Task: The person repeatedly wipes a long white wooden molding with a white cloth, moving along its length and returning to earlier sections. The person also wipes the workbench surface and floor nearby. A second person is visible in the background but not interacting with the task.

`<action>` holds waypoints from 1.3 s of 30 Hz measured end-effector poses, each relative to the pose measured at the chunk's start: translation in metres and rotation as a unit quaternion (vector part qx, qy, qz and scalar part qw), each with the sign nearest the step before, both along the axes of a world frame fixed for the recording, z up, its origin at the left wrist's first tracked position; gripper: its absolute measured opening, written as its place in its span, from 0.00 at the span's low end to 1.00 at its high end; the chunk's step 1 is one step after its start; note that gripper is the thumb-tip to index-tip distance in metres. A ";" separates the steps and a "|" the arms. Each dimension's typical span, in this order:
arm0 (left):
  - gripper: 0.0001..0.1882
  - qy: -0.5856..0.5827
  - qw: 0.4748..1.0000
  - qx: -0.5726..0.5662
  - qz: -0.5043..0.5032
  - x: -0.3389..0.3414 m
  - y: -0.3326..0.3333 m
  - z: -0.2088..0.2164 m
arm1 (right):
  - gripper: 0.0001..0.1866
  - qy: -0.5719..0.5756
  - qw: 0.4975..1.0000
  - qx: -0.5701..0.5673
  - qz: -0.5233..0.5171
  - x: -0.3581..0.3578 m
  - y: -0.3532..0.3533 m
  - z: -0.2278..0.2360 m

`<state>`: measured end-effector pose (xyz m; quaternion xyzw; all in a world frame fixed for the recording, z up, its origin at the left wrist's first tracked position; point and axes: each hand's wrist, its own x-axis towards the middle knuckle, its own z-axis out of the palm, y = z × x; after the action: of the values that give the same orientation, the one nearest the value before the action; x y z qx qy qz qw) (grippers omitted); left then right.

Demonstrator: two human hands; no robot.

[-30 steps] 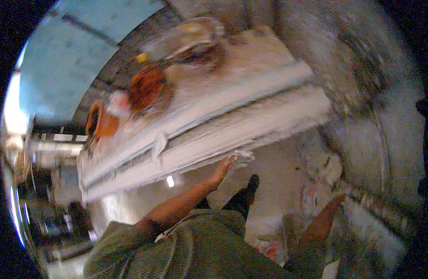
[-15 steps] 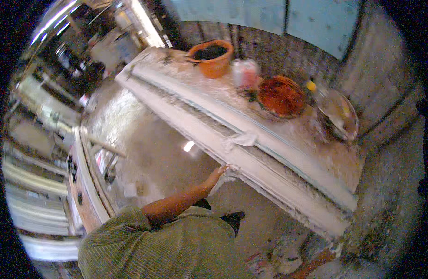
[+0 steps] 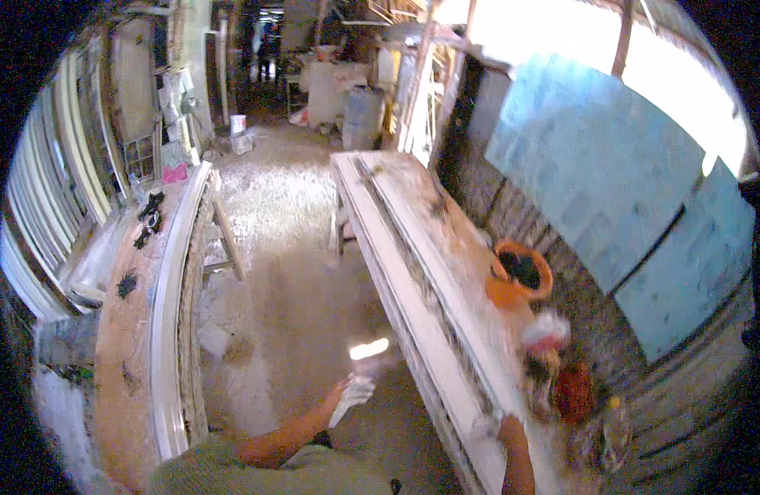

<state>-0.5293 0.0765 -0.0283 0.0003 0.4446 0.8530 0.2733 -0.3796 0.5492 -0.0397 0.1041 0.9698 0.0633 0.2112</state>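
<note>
My left hand (image 3: 357,389), over the floor between the two benches, is closed on a limp white rag (image 3: 340,409) that hangs below the fingers. My right hand (image 3: 510,431) reaches down onto the long white moldings (image 3: 413,297) lying side by side on the right bench. It meets a crumpled whitish cloth (image 3: 484,426) on the moldings. Blur hides its fingers, so I cannot tell whether they grip the cloth.
On the right bench stand an orange tub (image 3: 512,289) with dark contents, a blurred red-and-white container (image 3: 547,332) and a reddish basket (image 3: 574,392). The left bench (image 3: 120,355) carries another long molding (image 3: 169,330) and small black items (image 3: 149,219). Blue panels (image 3: 594,157) line the right wall.
My view has swung up and leftward along the benches. My right hand has come from the near end of the moldings to the cloth. My left hand has left the molding's edge with the rag.
</note>
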 end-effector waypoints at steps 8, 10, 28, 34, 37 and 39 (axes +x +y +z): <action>0.28 -0.060 0.989 0.047 0.123 -0.123 -0.182 -0.070 | 0.21 0.239 0.956 0.026 -0.167 -0.095 -0.072 0.075; 0.28 -0.070 0.983 0.081 0.148 -0.164 -0.208 -0.085 | 0.21 0.286 0.937 0.021 -0.202 -0.122 -0.092 0.085; 0.24 -0.083 0.909 0.025 0.408 -0.595 -0.236 -0.048 | 0.26 0.447 0.813 -0.298 0.226 -0.833 -0.317 0.044; 0.25 -0.048 0.900 0.005 0.434 -0.704 -0.310 -0.073 | 0.22 0.313 0.832 -0.357 0.285 -1.011 -0.439 0.095; 0.24 -0.117 0.875 0.070 0.465 -0.757 -0.350 -0.101 | 0.22 0.289 0.851 -0.397 0.186 -1.086 -0.482 0.078; 0.23 -0.184 0.854 0.070 0.482 -0.810 -0.372 -0.114 | 0.22 0.312 0.862 -0.350 0.193 -1.142 -0.500 0.063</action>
<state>-1.3392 -0.2954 -0.1420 -0.3514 0.2697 0.8914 -0.0963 -1.5220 0.0495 0.0234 -0.1519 0.9439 -0.2770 -0.0964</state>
